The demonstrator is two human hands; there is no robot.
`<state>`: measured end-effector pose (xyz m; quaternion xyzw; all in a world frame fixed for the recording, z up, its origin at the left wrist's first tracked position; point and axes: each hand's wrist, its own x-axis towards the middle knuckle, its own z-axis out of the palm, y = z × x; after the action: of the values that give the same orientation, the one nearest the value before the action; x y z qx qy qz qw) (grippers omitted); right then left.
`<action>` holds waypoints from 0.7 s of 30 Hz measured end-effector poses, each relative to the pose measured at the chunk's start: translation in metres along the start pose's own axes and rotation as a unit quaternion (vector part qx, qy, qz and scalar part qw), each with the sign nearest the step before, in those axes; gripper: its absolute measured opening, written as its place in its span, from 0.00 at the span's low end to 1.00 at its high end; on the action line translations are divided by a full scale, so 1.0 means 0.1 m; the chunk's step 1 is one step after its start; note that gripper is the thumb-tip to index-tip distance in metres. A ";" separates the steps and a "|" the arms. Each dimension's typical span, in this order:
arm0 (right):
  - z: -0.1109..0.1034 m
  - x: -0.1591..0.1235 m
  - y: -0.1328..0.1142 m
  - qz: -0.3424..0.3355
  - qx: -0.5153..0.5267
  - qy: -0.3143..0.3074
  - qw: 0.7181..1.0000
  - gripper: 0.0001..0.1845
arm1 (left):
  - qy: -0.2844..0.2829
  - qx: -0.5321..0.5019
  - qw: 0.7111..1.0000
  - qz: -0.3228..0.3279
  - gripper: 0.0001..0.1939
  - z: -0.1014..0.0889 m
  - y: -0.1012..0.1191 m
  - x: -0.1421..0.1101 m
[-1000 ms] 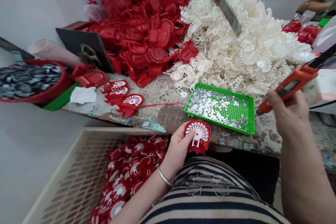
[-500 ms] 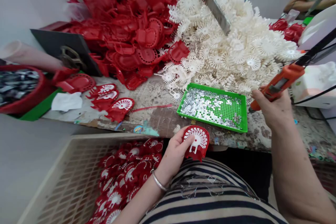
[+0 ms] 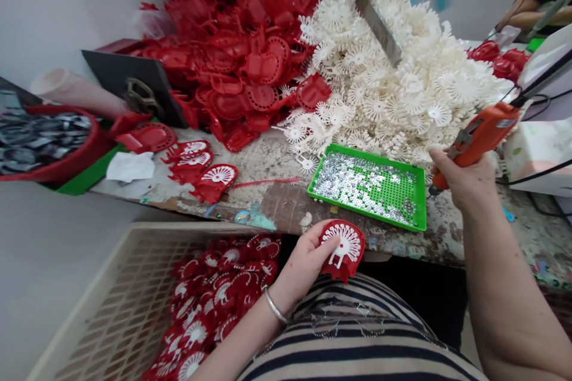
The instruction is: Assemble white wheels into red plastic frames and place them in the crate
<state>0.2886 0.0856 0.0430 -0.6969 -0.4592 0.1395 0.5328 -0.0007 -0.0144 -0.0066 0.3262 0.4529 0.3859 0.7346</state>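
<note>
My left hand (image 3: 304, 262) grips a red plastic shell with a white fan-shaped insert (image 3: 344, 247), held just below the table's front edge above my striped shirt. My right hand (image 3: 462, 181) is closed on an orange powered hand tool (image 3: 480, 137), whose tip hangs just right of the green tray (image 3: 417, 220). That tray holds several small silver screws. Behind it rise a heap of white fan parts (image 3: 402, 83) and a heap of red shells (image 3: 241, 30).
A cream basket (image 3: 116, 303) at lower left holds several finished red-and-white pieces. Three more finished pieces (image 3: 196, 164) lie on the worn table (image 3: 277, 202). A red bowl of dark metal parts (image 3: 40, 143) sits far left. Another person's arm (image 3: 531, 3) shows at top right.
My right hand has lowered the orange tool toward the right end of the green tray. My left hand keeps the red piece in nearly the same place.
</note>
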 end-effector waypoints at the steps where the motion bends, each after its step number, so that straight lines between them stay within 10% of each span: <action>1: 0.01 0.02 -0.06 0.006 0.008 -0.002 1.000 0.18 | 0.000 0.001 1.000 -0.001 0.21 0.00 0.00 0.00; 10: 0.24 -0.25 -0.65 -0.040 0.236 -0.096 0.966 0.12 | -0.009 0.007 1.000 -0.006 0.20 -0.01 0.03 0.03; 21: 0.70 -0.46 -0.64 0.013 0.247 -0.205 0.947 0.15 | -0.002 -0.005 1.000 -0.020 0.22 -0.10 -0.01 0.07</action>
<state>0.1843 0.0932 0.0571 -0.5059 -0.5007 0.3948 0.5809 -0.0073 -0.0072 -0.0144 0.3139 0.4558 0.3728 0.7448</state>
